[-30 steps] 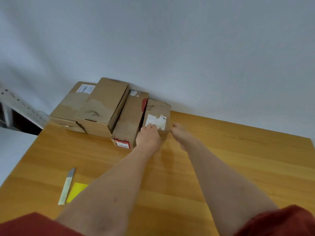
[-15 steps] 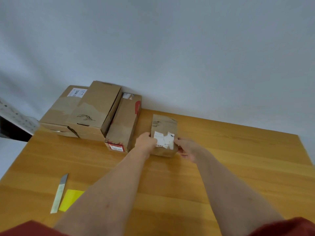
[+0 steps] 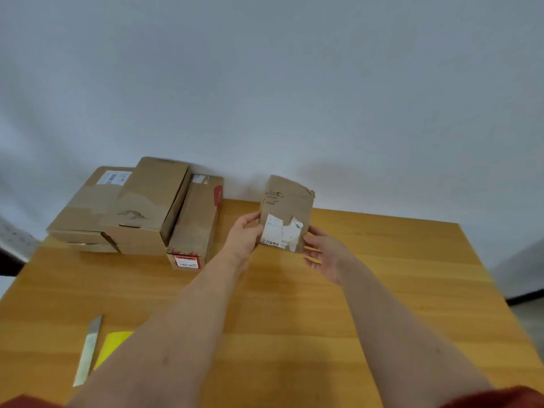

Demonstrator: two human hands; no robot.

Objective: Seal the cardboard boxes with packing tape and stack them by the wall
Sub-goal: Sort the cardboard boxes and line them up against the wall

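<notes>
Now both hands—left hand (image 3: 244, 235), right hand (image 3: 325, 254)—hold small box (image 3: 287, 213) above table (image 3: 382, 260).

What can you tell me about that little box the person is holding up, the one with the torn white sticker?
The small cardboard box is plain brown, creased and worn, with a ragged far right corner. A torn white label with small print covers its lower face, and dark scribbles mark the upper left. It is held off the wooden table, tilted toward the camera, between the left hand and right hand, apart from the boxes by the wall.

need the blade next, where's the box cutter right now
In the head view the box cutter lies on the table at the near left, beside a yellow card, away from both hands.
</notes>
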